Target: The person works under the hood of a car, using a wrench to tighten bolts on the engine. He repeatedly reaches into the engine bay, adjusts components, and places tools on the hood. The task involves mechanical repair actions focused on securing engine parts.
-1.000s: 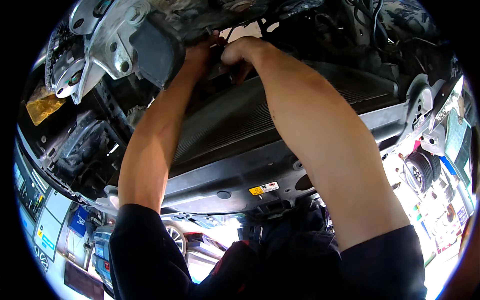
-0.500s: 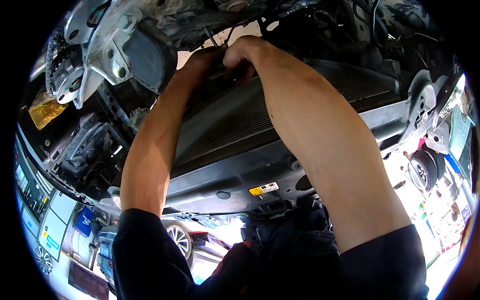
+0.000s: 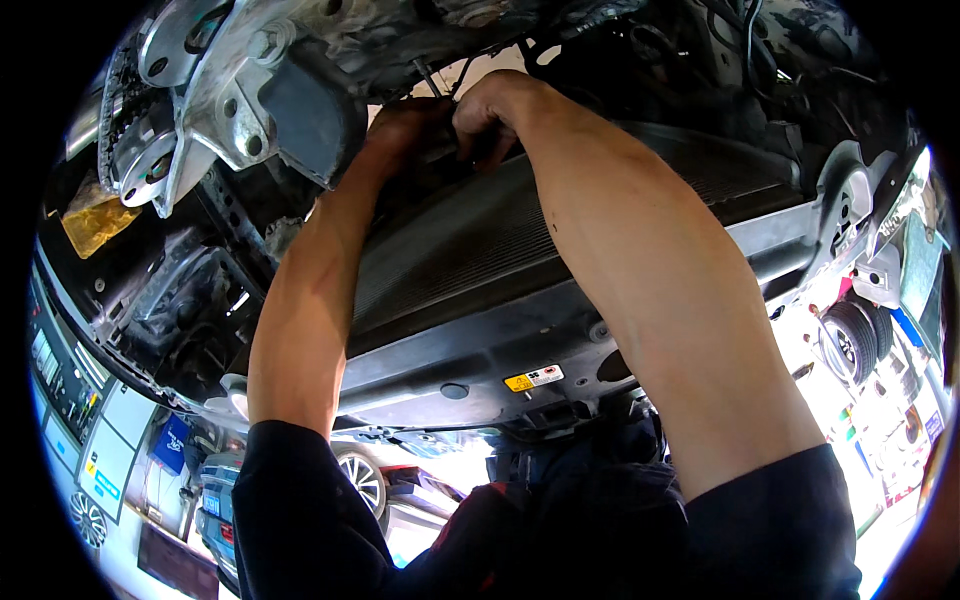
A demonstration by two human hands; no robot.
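Note:
Both arms reach up into the gap behind a finned radiator [image 3: 460, 240], under the engine bay of a vehicle. My left hand [image 3: 408, 128] is in shadow, its fingers bent inward beside a thin metal rod [image 3: 427, 76] that hangs from the dark parts above. Close beside it is my right hand [image 3: 487, 108], bent at the wrist with its fingers curled down and closed. The fingertips of both hands meet near the lower end of the rod. What they pinch there is hidden by the fingers and the dark.
A grey metal bracket [image 3: 225, 110] with a dark rounded block [image 3: 312, 115] stands left of my arms. Below the radiator runs a black plastic panel [image 3: 480, 350] with a warning label [image 3: 533, 378]. Cables [image 3: 752, 45] hang at upper right. Stacked tyres [image 3: 852, 340] stand on the workshop floor.
The view has shifted a little, so the vehicle parts and my arms sit slightly further right. My right fingers have moved slightly; both hands stay at the same spot by the rod.

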